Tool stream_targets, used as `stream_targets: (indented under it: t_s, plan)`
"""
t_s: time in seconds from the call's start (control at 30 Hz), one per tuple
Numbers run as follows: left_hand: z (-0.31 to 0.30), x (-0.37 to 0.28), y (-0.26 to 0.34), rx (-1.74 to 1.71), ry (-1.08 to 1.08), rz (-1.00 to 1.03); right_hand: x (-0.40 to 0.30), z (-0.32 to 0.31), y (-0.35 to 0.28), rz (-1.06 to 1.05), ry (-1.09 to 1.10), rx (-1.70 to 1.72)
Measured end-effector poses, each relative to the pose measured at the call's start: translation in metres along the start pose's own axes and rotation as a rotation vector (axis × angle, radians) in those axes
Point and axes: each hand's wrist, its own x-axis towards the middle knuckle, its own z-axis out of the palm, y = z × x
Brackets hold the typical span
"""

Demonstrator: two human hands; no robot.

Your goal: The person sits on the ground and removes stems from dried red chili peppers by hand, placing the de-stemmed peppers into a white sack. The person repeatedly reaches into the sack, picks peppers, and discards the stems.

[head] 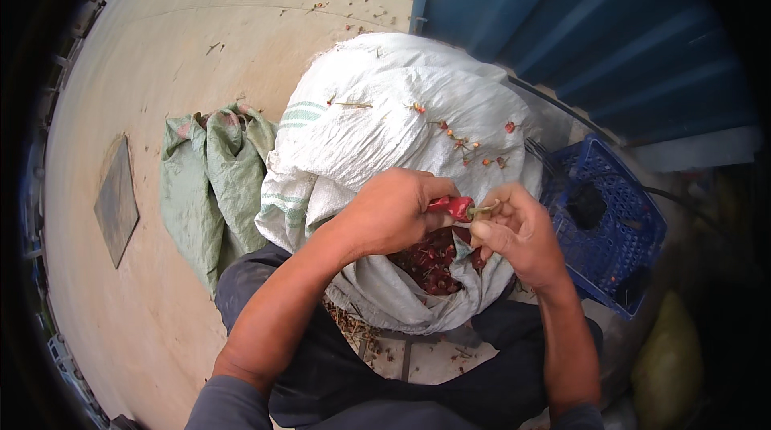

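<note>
A red chili pepper (456, 207) with a green stem lies crosswise between my hands, above the mouth of a white woven sack (385, 123). The fingers of my left hand (400, 210) hold its red body. My right hand (515, 231) pinches the stem (485, 209) between thumb and fingers. Below them the sack's opening shows many dark red chilies (430, 270); part of them is hidden by my hands and the folded rim. Several cut-off stem caps (461, 142) are scattered on top of the sack.
A green woven sack (202, 189) lies crumpled at the left. At the right stands a blue plastic basket (614, 231) with dark items inside, below a blue corrugated metal panel (578, 26). Stem scraps (355, 324) litter the floor between my legs.
</note>
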Motion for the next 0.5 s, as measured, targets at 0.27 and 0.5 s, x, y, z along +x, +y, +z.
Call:
stream_targets:
  t_s: [0.27,0.5]
  plan:
    - [0.016,0.0,0.002,-0.033,0.078,0.115,0.008,0.001,0.006,-0.35,0.067,-0.941]
    - [0.013,0.005,0.01,-0.156,0.137,-0.042,0.019,0.008,0.007,-0.225,0.159,-0.427]
